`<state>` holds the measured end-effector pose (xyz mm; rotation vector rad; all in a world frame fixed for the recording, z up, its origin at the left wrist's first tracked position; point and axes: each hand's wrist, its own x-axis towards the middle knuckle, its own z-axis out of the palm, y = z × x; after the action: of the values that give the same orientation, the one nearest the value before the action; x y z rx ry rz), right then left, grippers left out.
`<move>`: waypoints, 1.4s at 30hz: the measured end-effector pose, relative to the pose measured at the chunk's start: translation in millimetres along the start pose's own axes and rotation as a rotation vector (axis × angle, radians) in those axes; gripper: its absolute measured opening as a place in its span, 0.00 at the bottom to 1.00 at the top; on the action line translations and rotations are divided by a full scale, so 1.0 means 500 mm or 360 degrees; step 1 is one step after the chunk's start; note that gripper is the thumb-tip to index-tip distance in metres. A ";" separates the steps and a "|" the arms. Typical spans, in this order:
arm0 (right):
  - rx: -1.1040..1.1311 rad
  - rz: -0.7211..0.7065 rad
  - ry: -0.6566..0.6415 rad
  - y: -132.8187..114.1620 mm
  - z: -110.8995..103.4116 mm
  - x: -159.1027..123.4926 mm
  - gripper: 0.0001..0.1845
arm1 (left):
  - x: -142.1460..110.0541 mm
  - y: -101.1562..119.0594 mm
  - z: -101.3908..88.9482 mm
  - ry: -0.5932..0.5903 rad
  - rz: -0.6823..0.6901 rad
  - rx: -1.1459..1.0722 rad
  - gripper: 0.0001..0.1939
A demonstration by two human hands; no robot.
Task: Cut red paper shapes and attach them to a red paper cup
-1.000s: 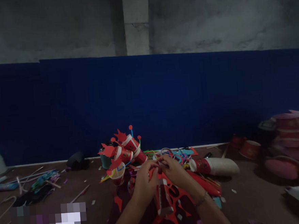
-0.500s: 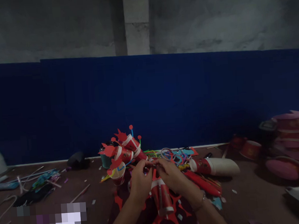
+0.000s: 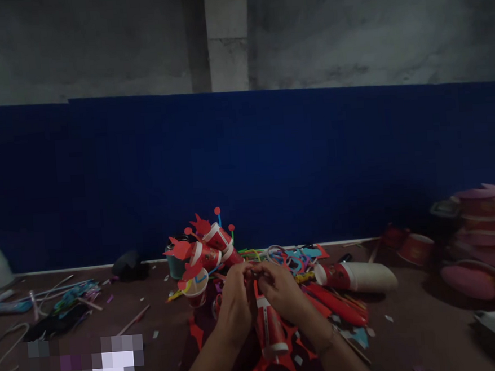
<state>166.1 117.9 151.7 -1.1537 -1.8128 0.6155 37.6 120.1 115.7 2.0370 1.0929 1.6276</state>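
Observation:
My left hand (image 3: 235, 305) and my right hand (image 3: 281, 293) meet low in the middle, fingers curled and pinched together around the top end of a red paper cup (image 3: 269, 328) that hangs downward between them. Its white rim points toward me. Under the hands lies red cut paper (image 3: 285, 363) with holes in it. Just beyond the fingers stands a pile of finished red cups with red spiky shapes and straws (image 3: 207, 245). The light is dim and small details at the fingertips are not readable.
A stack of cups lying on its side (image 3: 355, 277) is at the right, with coloured straws and paper scraps (image 3: 297, 258) behind the hands. Pink and red bowls (image 3: 475, 237) are piled far right. Straws and scraps (image 3: 56, 303) lie at the left, by a blue wall (image 3: 246, 168).
Both hands have drawn closer together over the cup's top end, and the cup has shifted slightly toward the left hand. The rest of the floor clutter is unmoved.

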 end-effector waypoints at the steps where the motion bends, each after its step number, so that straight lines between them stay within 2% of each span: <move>1: 0.0180 0.0077 0.0002 0.001 0.004 0.001 0.08 | -0.001 0.001 -0.001 0.0015 0.0009 0.0006 0.11; 4: 0.0687 0.0327 -0.0006 0.003 0.012 0.006 0.05 | -0.001 0.008 -0.005 0.0050 0.0029 -0.0022 0.07; 7: 0.0800 0.0450 0.0006 0.002 0.014 0.008 0.06 | 0.003 0.018 0.000 0.0114 -0.0114 -0.0205 0.06; 10: 0.0391 0.0344 0.0088 0.005 0.012 0.006 0.07 | 0.011 0.019 0.015 0.0185 -0.0498 -0.0605 0.09; 14: -0.0524 0.0178 0.0268 0.039 -0.004 0.008 0.12 | 0.021 0.008 0.021 0.0294 -0.0926 -0.0994 0.14; 16: -0.0948 0.0329 0.0214 0.067 -0.022 0.012 0.14 | 0.026 0.003 0.013 0.0345 -0.1045 -0.1133 0.17; 18: -0.1303 0.0632 -0.0022 0.094 -0.042 0.014 0.15 | 0.031 0.002 0.004 0.0340 -0.1163 -0.1282 0.19; 21: -0.1415 0.0766 -0.0085 0.119 -0.066 0.008 0.14 | 0.034 0.002 -0.002 0.0306 -0.1323 -0.1408 0.21; 24: -0.1476 0.0811 -0.0079 0.117 -0.070 0.002 0.13 | 0.034 0.001 0.001 0.0282 -0.1359 -0.1398 0.22; 26: -0.1388 0.0749 -0.0013 0.103 -0.060 0.005 0.12 | 0.033 -0.002 0.004 0.0272 -0.1352 -0.1395 0.21; 27: -0.1232 0.0681 0.0038 0.093 -0.053 0.008 0.11 | 0.033 -0.003 0.005 0.0267 -0.1345 -0.1402 0.21; 29: -0.0588 0.0492 0.0054 0.074 -0.035 0.016 0.12 | 0.033 -0.003 0.006 0.0252 -0.1337 -0.1415 0.21; 31: 0.0079 0.0436 -0.0019 0.058 -0.017 0.021 0.13 | 0.032 -0.001 0.007 0.0222 -0.1339 -0.1414 0.21; 34: 0.0577 0.0450 -0.0017 0.050 0.001 0.022 0.12 | 0.031 0.003 0.007 0.0183 -0.1365 -0.1388 0.21; 36: 0.0584 0.0399 0.0033 0.052 0.005 0.020 0.10 | 0.032 0.003 0.005 0.0173 -0.1361 -0.1336 0.20; 40: 0.0269 0.0146 0.0246 0.054 0.000 0.018 0.08 | 0.041 -0.002 -0.009 0.0251 -0.1246 -0.1157 0.19; 42: 0.0229 0.0137 0.0218 0.049 -0.002 0.017 0.08 | 0.046 -0.005 -0.017 0.0298 -0.1211 -0.1074 0.19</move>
<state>176.8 136.6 136.9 -1.1523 -1.5845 0.6881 30.1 136.4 132.6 0.8999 1.0024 1.4848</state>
